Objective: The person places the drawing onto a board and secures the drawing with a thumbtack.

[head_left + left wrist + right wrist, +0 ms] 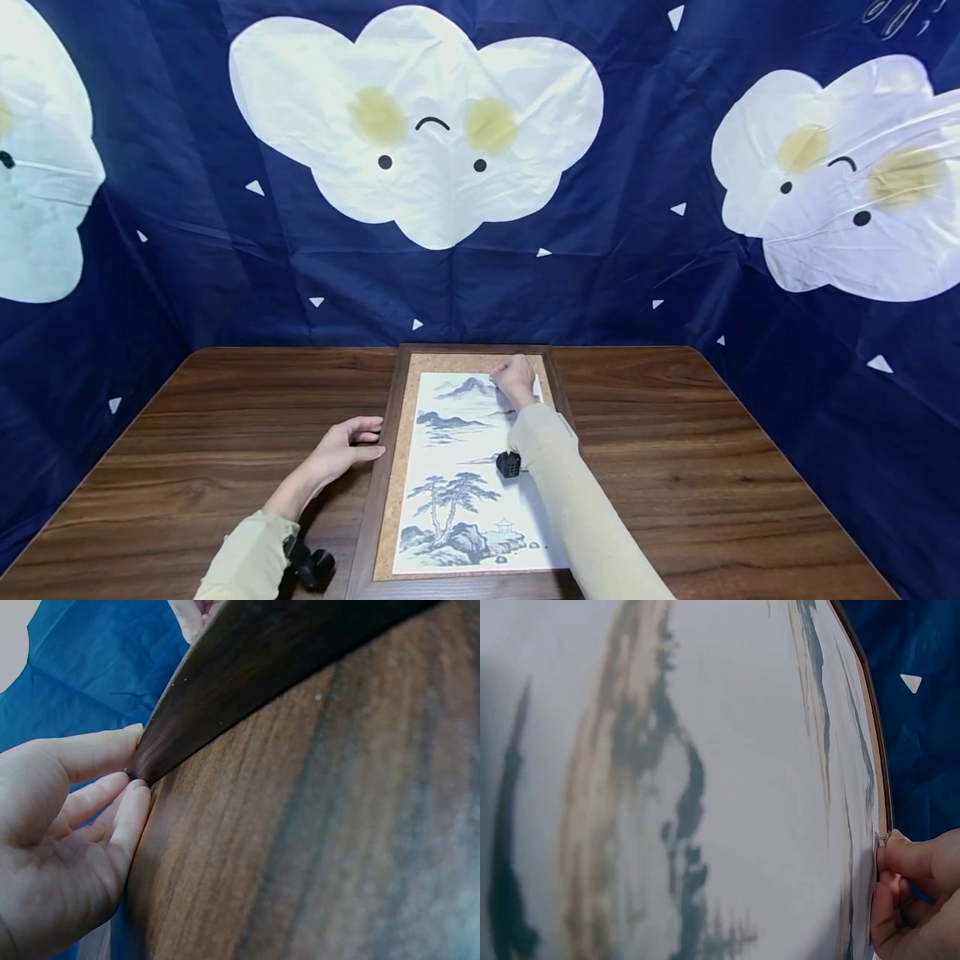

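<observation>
A sheet printed with an ink landscape (pixel 457 508) lies on a cork board (pixel 412 364) with a dark wooden frame (pixel 375 504). At the sheet's upper right, my right hand (pixel 515 381) has its fingers bunched close to the paper. The right wrist view shows thumb and forefinger pinching a small pin (pixel 882 838) at the sheet's edge; its head is hidden by the fingers. My left hand (pixel 341 448) touches the frame's left side. In the left wrist view its thumb (pixel 105 752) lies along the frame's upper edge, with the fingertips against the side below.
The board lies on a brown wood-grain table (pixel 247 408), its far end near the table's back edge. A dark blue cloth (pixel 450 287) with white clouds hangs behind and on both sides. Small black cameras sit on both wrists.
</observation>
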{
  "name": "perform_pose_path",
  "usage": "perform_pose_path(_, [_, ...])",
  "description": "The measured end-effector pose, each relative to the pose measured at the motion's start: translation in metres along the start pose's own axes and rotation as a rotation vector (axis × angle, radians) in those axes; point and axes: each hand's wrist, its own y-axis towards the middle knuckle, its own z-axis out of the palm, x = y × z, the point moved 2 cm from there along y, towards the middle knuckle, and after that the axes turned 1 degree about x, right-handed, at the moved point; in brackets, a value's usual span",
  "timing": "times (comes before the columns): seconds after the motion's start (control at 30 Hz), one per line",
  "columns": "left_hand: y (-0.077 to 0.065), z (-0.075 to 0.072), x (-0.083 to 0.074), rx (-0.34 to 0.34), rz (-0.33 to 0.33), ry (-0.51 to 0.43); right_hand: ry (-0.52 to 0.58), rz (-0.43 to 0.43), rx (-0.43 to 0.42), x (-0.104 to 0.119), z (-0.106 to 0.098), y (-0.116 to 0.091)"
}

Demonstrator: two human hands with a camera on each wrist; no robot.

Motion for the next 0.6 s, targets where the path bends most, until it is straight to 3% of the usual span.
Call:
perform_pose_path(0.17, [0.000, -0.001, 0.000, 0.011, 0.007, -0.012, 0.007, 0.016, 0.015, 0.027, -0.032, -0.023])
perform_pose_path(0.33, [0.000, -0.002, -0.001, 0.016, 0.003, -0.016, 0.039, -0.036, -0.030, 0.035, -0.043, -0.030])
perform_pose_path(0.37, [0.000, -0.002, -0.001, 0.017, 0.004, -0.011, 0.038, -0.031, -0.023, 0.045, -0.055, -0.040])
perform_pose_path(0.5, [0.000, -0.002, -0.002, 0.011, 0.003, -0.008, 0.063, -0.001, 0.052, 0.056, -0.067, -0.047])
perform_pose_path(0.6, [0.001, -0.001, -0.001, 0.013, 0.000, -0.012, 0.049, -0.053, -0.003, 0.057, -0.069, -0.050])
